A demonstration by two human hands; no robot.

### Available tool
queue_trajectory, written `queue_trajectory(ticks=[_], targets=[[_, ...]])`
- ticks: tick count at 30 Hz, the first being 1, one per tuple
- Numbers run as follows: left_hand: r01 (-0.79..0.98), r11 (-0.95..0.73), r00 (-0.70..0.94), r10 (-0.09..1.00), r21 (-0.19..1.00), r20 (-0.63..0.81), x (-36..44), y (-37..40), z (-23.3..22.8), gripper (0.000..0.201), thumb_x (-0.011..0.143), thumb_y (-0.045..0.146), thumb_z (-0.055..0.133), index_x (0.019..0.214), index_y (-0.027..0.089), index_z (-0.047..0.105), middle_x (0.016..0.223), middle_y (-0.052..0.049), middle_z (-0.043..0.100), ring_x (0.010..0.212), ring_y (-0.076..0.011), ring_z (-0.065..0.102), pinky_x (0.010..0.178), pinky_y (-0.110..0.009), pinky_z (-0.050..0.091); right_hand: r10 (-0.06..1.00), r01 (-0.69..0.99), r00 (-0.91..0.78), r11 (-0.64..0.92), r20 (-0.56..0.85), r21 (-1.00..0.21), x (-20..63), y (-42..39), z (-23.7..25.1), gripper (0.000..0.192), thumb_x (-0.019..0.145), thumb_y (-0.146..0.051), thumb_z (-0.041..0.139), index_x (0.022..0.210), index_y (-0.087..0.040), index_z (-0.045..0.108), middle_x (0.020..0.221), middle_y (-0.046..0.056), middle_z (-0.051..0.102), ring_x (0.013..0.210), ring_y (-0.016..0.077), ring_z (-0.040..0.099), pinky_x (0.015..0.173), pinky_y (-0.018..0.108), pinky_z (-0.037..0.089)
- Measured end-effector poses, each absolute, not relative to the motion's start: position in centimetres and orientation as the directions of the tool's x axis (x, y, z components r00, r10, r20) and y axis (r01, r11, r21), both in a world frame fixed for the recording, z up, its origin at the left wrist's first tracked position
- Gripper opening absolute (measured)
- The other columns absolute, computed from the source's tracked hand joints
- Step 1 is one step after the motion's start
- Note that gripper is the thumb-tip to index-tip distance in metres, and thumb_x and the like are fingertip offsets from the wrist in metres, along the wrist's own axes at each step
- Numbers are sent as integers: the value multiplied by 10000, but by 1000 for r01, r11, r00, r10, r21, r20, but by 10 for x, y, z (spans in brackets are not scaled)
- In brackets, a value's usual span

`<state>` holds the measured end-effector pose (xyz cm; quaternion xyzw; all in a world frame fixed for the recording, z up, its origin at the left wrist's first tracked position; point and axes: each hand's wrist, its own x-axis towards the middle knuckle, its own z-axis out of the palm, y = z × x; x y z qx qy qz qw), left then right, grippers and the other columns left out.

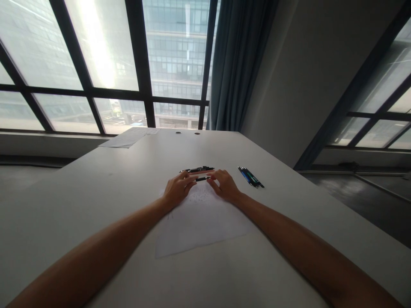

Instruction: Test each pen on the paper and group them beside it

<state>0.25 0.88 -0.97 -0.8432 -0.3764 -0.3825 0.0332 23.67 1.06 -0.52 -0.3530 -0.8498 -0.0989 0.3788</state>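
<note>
A short black pen (202,179) lies crosswise between my two hands, above the far part of a white paper sheet (199,231). My left hand (178,188) pinches its left end between thumb and fingers. At the other end, my right hand (224,185) has its fingertips closed on the pen. Faint dark marks show on the sheet between my wrists. Just beyond my fingers lies a group of dark pens (197,170), with a reddish one along the near side.
Several blue, green and black pens (250,177) lie together to the right of my right hand. Printed papers (123,139) rest at the far left of the white table (128,256). Two round holes are near its far edge, before a window and a blue curtain (237,64).
</note>
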Motion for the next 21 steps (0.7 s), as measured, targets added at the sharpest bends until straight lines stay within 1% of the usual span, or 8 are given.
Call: queue_trajectory(ticks=[3,7,9,12,15,18,21], targets=[[646,-726,436,604,235,668,3,9,-11,251,923,296,546,1124,264,693,956,-34,649,734,-129,620,686,-242,486,481,647,-521,762,705,-42,236,9,-5,261,995,-364,425,987,-185,614,873,71,675,839,214,586,771,367,404],[620,-738,448,612,267,652,3,9,-11,254,916,287,541,1110,238,698,1016,-54,669,842,-164,649,757,-272,510,480,649,-511,759,713,-46,236,9,-5,226,986,-351,455,969,-188,610,856,63,670,828,210,582,747,359,395],[615,-740,464,619,272,634,3,8,-10,270,925,292,522,1132,237,686,1037,-58,680,891,-180,656,786,-287,517,474,642,-512,765,717,-48,236,9,-6,210,983,-340,460,972,-188,605,856,63,668,822,209,580,746,358,396],[612,-744,477,618,268,625,3,6,-9,327,935,312,506,1231,243,626,1069,-67,687,919,-191,662,798,-303,524,464,629,-522,776,716,-44,235,9,-5,192,980,-317,456,978,-191,600,875,67,666,835,212,581,754,360,403],[586,-772,500,582,244,641,3,6,-9,346,953,309,472,1272,246,589,1092,-72,687,904,-184,667,783,-299,525,468,630,-504,774,726,-62,235,9,-5,190,980,-308,448,980,-190,598,894,72,665,851,217,584,758,365,410],[557,-803,522,537,212,662,3,6,-10,303,962,286,447,1196,233,632,1016,-64,699,832,-162,670,736,-272,518,486,631,-487,770,726,-94,236,10,-6,199,978,-325,451,994,-188,595,881,69,663,823,212,587,754,370,414],[551,-809,515,524,206,678,2,6,-11,269,943,261,466,1122,225,664,942,-53,704,792,-153,666,702,-253,505,497,623,-494,775,714,-108,236,10,-7,205,967,-349,472,1005,-187,592,864,66,656,792,205,584,746,370,414]])
